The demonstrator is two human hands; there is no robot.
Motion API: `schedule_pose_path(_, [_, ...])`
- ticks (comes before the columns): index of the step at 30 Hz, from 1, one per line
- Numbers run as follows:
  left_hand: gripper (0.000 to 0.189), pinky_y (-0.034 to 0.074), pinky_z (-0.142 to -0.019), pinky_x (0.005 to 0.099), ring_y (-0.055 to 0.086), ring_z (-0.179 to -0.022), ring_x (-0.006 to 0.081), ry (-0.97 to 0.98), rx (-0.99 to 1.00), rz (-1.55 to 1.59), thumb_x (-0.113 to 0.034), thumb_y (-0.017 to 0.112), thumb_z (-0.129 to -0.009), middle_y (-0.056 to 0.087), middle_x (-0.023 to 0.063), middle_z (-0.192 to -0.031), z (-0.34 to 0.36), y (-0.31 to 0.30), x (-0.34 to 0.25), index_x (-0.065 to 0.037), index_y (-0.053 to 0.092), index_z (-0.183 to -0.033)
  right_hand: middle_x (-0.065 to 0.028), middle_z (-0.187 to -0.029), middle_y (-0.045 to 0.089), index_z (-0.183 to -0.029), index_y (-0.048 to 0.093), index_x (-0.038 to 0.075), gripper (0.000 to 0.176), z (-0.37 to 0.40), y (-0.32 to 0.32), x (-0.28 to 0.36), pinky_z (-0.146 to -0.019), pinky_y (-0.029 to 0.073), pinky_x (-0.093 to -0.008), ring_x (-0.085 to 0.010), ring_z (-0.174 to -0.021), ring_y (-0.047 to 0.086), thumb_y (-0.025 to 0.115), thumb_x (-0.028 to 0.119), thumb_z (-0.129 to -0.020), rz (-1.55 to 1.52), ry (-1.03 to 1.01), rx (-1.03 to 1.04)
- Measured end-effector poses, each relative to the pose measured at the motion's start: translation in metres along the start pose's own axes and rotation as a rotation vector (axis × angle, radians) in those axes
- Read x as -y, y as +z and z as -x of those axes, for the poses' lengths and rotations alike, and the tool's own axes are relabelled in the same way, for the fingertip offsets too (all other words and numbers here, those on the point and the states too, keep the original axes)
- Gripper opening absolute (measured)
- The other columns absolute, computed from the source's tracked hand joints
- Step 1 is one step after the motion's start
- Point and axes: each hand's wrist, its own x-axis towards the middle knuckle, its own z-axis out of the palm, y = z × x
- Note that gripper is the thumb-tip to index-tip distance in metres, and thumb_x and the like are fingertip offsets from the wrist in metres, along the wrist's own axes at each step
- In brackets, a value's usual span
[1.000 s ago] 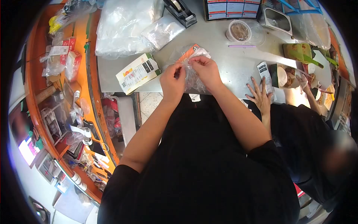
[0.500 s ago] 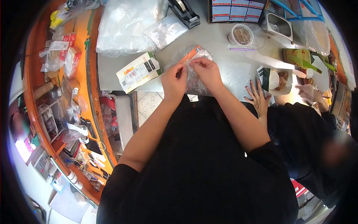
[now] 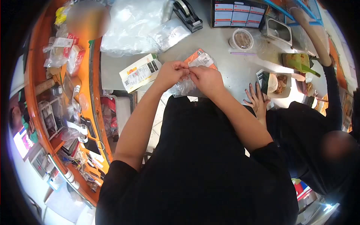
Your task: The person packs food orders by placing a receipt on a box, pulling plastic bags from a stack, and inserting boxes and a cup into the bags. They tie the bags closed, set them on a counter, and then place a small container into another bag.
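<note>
My left hand (image 3: pixel 170 76) and my right hand (image 3: pixel 208 80) meet at the near side of the metal table, fingertips pinched together on a clear plastic bag (image 3: pixel 185 87). The bag hangs crumpled below my fingers, over the table's edge. Just beyond my hands lies an orange packet with a white label (image 3: pixel 202 59), partly covered by my fingers. To the left of my left hand rests a white and green carton with a printed label (image 3: pixel 140 72), lying at a slant.
A stack of clear plastic bags (image 3: pixel 131 30) and a tape dispenser (image 3: pixel 188 15) sit at the back. On the right are a round lidded tub (image 3: pixel 242 39), a purple straw (image 3: pixel 243 53) and an open food box (image 3: pixel 280 85). A co-worker's hand (image 3: pixel 257 100) lies flat on the table nearby.
My hands have come together at the fingertips, and the bag now bunches lower beneath them. The co-worker's other arm has reached up toward the blue rack at the back right.
</note>
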Motion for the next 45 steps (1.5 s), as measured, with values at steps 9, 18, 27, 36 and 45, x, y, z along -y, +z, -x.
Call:
schedule_pose_path(9, [0.007,0.048,-0.056,0.0271,0.071,-0.075,0.0148,-0.014,-0.227,0.403,-0.008,0.06,-0.102,0.075,0.0085,-0.097,-0.003,0.01,0.024,-0.003,0.065,-0.102,-0.0085,-0.086,0.072,-0.11,0.069,0.017,0.018,-0.004,-0.016,0.002,-0.066,0.057,-0.0442,-0.0309,-0.073,0.071,0.062,0.021,-0.094,0.186,-0.165,0.167])
schedule_pose_path(18, [0.006,0.052,-0.068,0.0273,0.064,-0.076,0.0116,0.081,-0.367,0.593,-0.009,0.066,-0.099,0.071,0.0058,-0.092,0.049,-0.036,0.007,-0.003,0.064,-0.101,-0.0084,-0.075,0.064,-0.113,0.061,0.013,0.016,-0.057,-0.068,0.048,-0.063,0.053,-0.0385,-0.0233,-0.067,0.068,0.061,0.015,-0.097,0.097,-0.096,0.328])
schedule_pose_path(27, [0.127,0.038,-0.115,0.0507,0.032,-0.149,0.0354,0.337,0.086,0.688,-0.037,0.094,-0.072,0.027,0.018,-0.164,0.178,-0.197,0.053,-0.017,0.011,-0.166,0.0047,-0.085,0.054,-0.117,0.051,0.008,0.015,-0.128,-0.007,0.29,-0.065,0.04,-0.024,-0.003,-0.077,0.049,0.055,0.003,-0.104,-0.835,-0.04,0.72])
schedule_pose_path(36, [0.098,0.049,-0.107,0.0385,0.055,-0.133,0.0265,0.228,-0.359,0.833,-0.002,0.067,-0.082,0.05,0.0122,-0.15,0.326,-0.462,0.171,-0.012,0.018,-0.166,-0.024,-0.144,0.049,-0.151,0.042,0.011,0.065,-0.125,0.115,0.305,-0.105,0.047,-0.0509,-0.0417,-0.133,0.051,0.068,0.01,-0.091,0.328,-0.039,0.159])
schedule_pose_path(45, [0.09,0.048,-0.107,0.0368,0.057,-0.129,0.0249,0.1,-0.499,0.917,-0.01,0.072,-0.09,0.054,0.0107,-0.146,0.402,-0.565,0.245,-0.013,0.022,-0.165,-0.0111,-0.15,0.045,-0.148,0.049,0.022,0.086,-0.105,0.109,0.214,-0.112,0.04,-0.0538,-0.0348,-0.14,0.043,0.09,0.031,-0.073,0.605,0.179,0.401])
